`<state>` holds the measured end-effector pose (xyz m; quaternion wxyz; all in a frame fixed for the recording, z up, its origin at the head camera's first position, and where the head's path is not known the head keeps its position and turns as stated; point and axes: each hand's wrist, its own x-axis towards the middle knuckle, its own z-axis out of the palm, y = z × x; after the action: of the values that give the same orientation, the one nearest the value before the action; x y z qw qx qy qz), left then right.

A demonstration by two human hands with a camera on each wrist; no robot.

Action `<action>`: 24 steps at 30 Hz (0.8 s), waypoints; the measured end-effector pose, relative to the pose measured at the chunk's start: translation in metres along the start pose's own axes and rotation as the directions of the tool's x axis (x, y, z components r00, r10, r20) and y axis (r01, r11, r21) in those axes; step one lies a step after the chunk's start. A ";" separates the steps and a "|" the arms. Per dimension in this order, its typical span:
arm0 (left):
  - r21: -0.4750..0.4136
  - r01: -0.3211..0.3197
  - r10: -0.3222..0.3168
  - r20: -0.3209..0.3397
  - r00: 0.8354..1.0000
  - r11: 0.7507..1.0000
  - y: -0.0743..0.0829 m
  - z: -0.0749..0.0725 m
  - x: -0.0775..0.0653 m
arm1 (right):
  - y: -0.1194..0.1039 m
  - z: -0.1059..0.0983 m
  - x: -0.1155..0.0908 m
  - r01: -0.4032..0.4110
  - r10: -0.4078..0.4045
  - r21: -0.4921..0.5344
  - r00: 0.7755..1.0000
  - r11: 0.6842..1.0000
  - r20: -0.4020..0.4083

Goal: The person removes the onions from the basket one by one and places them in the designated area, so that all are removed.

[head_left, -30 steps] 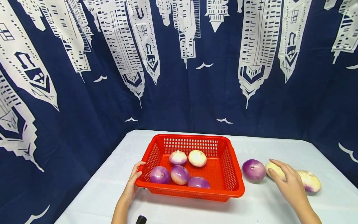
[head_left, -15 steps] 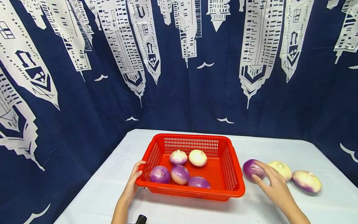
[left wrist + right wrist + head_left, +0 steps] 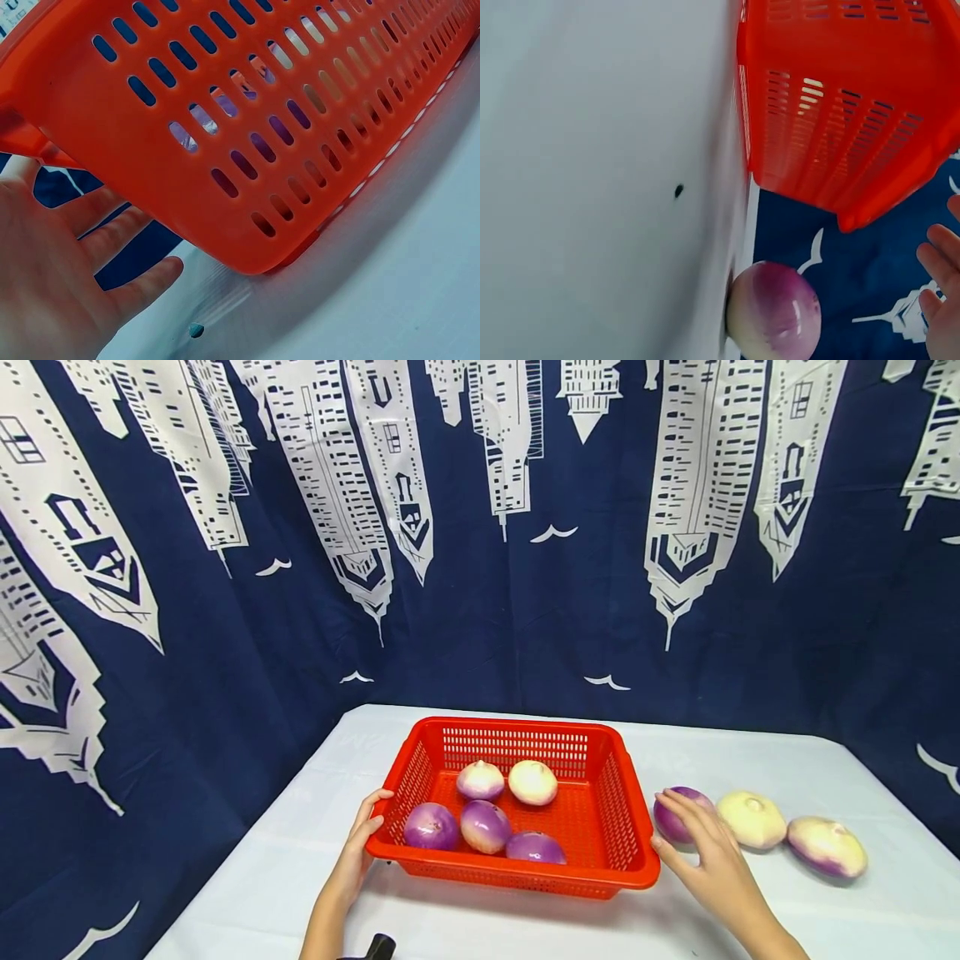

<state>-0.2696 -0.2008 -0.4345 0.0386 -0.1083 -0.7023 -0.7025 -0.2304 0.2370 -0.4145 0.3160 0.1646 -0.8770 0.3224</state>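
Observation:
A red slotted plastic basket [image 3: 517,878] stands on the table. Inside lie several round purple-and-white vegetables [image 3: 485,827] that look like turnips or onions. My left hand [image 3: 351,860] holds the basket's left rim near its front corner; in the left wrist view, part of its fingers [image 3: 142,289] is hidden behind the basket wall. My right hand [image 3: 708,864] holds nothing, its fingers extended and thumb near the basket's right front corner. It partly covers a purple vegetable [image 3: 684,814] in the head view. The right wrist view shows right-hand fingers [image 3: 939,259] apart from the basket.
To the right of the purple vegetable, a pale one [image 3: 752,820] and a white-and-purple one [image 3: 827,847] lie in a row on the white-covered table [image 3: 555,931]. A black object [image 3: 381,947] shows at the front edge. A navy skyline-print cloth [image 3: 510,635] hangs behind the table.
My right hand has moved left, from over the pale vegetable, past the purple one, to beside the basket's right front corner. The left hand and basket stay in place.

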 end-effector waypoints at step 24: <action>0.002 -0.020 0.020 0.011 1.000 1.000 -0.003 -0.002 0.001 | -0.027 0.005 0.036 0.051 -0.034 -0.095 0.984 0.994 0.175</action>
<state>-0.2715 -0.2025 -0.4369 0.0417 -0.1191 -0.7021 -0.7008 -0.2459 0.2105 -0.3814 0.2532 0.1949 -0.9123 0.2561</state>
